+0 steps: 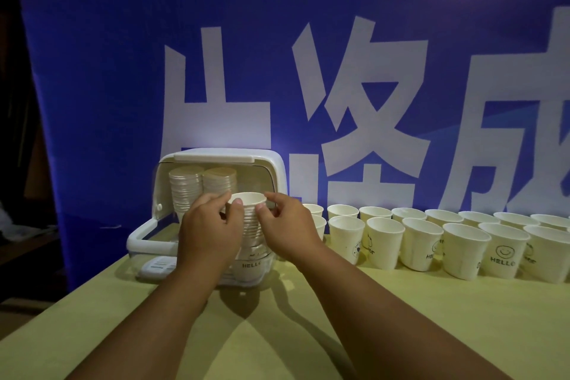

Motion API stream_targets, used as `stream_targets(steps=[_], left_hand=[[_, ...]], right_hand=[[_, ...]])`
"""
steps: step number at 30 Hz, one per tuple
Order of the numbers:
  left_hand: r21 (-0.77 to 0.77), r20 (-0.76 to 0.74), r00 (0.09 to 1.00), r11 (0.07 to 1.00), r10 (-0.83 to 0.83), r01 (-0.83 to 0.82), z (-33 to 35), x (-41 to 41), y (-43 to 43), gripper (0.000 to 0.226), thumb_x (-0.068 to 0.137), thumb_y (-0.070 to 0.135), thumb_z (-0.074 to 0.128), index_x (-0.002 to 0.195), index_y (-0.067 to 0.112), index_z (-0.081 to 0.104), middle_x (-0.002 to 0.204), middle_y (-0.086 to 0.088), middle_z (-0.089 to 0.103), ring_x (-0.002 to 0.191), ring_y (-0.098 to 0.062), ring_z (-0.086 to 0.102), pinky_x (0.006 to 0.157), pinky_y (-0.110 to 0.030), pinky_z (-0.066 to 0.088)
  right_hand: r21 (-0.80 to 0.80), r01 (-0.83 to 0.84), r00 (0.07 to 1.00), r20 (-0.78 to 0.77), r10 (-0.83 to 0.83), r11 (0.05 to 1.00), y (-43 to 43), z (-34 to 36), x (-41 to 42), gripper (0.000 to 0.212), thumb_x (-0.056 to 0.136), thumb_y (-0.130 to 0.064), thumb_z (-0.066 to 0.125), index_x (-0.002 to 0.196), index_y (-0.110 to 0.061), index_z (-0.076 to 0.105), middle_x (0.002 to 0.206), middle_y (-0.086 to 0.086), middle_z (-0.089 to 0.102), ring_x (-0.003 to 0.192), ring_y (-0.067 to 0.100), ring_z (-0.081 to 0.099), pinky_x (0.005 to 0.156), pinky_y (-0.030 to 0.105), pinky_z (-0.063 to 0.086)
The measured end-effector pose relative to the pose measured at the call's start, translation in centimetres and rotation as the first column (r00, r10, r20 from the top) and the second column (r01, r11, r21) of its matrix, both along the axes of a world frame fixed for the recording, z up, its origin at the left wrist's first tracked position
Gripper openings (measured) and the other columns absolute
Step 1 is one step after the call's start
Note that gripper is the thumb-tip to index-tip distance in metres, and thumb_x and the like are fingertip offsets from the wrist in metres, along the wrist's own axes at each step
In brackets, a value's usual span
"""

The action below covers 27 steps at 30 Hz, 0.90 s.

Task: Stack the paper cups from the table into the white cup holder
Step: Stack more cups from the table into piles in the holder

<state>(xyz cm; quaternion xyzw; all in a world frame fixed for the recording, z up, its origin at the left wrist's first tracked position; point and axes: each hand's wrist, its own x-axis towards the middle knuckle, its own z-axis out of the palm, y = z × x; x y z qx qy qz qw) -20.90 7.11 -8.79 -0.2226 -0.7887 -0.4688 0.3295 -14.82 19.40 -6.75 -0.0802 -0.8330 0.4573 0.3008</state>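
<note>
Bare forearms (354,302) reach toward twelve o'clock, left hand (209,227) and right hand (290,225) both pinching the tall stack of white paper cups (250,219) inside the open, boxy white plastic cup holder (271,163), where an uneven squeeze could topple it or crush rims.

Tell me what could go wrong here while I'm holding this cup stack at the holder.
The stack of cups is tall, and the left hand and right hand grip it only near the top, so it may lean or topple out of the open cup holder. Pinching could dent the top rim. The right hand sits close to the loose cups; drawing back might knock some over.
</note>
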Motion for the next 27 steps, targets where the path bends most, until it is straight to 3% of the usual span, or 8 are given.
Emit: stream_targets(steps=[4,7,11,15,18,21,25,27], left_hand=[[-0.001,0.028,1.000,1.000,0.006,-0.006,0.2,0.1,0.1,0.034,0.100,0.037,0.055,0.122,0.017,0.070,0.114,-0.002,0.068,0.099,-0.022,0.063,0.077,-0.039,0.058],[-0.028,-0.041,0.996,0.996,0.078,-0.079,0.4,1.1,0.1,0.031,0.098,0.039,0.056,0.122,0.021,0.063,0.118,0.002,0.062,0.105,-0.021,0.057,0.081,-0.040,0.053],[-0.078,-0.221,0.971,0.991,0.092,-0.112,0.9,3.1,0.5,0.013,0.094,0.030,0.060,0.086,0.021,0.055,0.087,0.004,0.056,0.081,-0.019,0.053,0.065,-0.036,0.050],[-0.165,-0.057,0.996,0.985,-0.066,0.056,1.2,5.9,3.1,0.038,0.097,0.033,0.057,0.062,0.022,0.051,0.057,0.007,0.050,0.056,-0.017,0.050,0.050,-0.027,0.035],[-0.260,0.066,0.988,0.954,-0.139,0.152,1.4,8.1,5.6,0.036,0.098,0.037,0.056,0.064,0.024,0.054,0.061,0.007,0.056,0.060,-0.012,0.054,0.051,-0.025,0.036],[-0.316,0.111,0.978,0.927,-0.175,0.202,1.5,10.4,8.3,0.033,0.097,0.037,0.058,0.067,0.023,0.057,0.065,0.006,0.058,0.063,-0.012,0.055,0.055,-0.027,0.043],[-0.344,0.162,0.955,0.893,-0.249,0.292,1.6,14.0,12.7,0.031,0.096,0.036,0.057,0.067,0.023,0.057,0.064,0.004,0.059,0.063,-0.014,0.056,0.054,-0.031,0.048],[-0.365,0.180,0.941,0.869,-0.286,0.334,1.7,16.0,15.2,0.030,0.095,0.035,0.057,0.067,0.022,0.057,0.064,0.003,0.060,0.061,-0.015,0.055,0.052,-0.031,0.042]], right_hand=[[0.013,0.003,1.000,0.008,-0.004,1.000,0.1,-0.1,0.1,0.046,0.099,-0.035,0.058,0.144,-0.029,0.050,0.139,-0.001,0.060,0.118,0.018,0.062,0.087,0.028,0.053],[0.001,0.026,1.000,-0.001,-0.026,1.000,0.6,0.4,0.8,0.035,0.098,-0.035,0.060,0.132,-0.028,0.058,0.118,-0.001,0.068,0.100,0.015,0.066,0.076,0.022,0.053],[0.006,0.144,0.987,-0.072,-0.143,0.990,2.1,1.0,2.5,0.013,0.097,-0.027,0.060,0.092,-0.020,0.070,0.081,-0.006,0.067,0.077,0.013,0.065,0.069,0.025,0.055],[0.043,0.243,0.969,-0.055,-0.240,0.969,4.6,1.1,5.7,0.015,0.097,-0.026,0.060,0.086,-0.020,0.068,0.078,-0.004,0.066,0.074,0.011,0.063,0.062,0.021,0.051],[0.066,0.300,0.954,-0.037,-0.298,0.952,7.2,0.6,8.8,0.014,0.097,-0.025,0.061,0.084,-0.023,0.068,0.076,-0.005,0.066,0.072,0.012,0.064,0.061,0.022,0.053],[0.095,0.351,0.936,-0.022,-0.350,0.932,10.3,0.2,12.5,0.012,0.097,-0.025,0.061,0.088,-0.024,0.068,0.077,-0.007,0.067,0.071,0.010,0.064,0.056,0.016,0.045],[0.142,0.422,0.906,-0.021,-0.424,0.895,14.6,-0.2,17.5,0.010,0.096,-0.025,0.063,0.089,-0.023,0.071,0.077,-0.008,0.067,0.072,0.010,0.064,0.059,0.018,0.047],[0.168,0.469,0.881,-0.027,-0.472,0.867,17.1,-0.5,20.2,0.010,0.095,-0.024,0.064,0.086,-0.025,0.069,0.075,-0.009,0.066,0.069,0.010,0.064,0.059,0.017,0.047]])
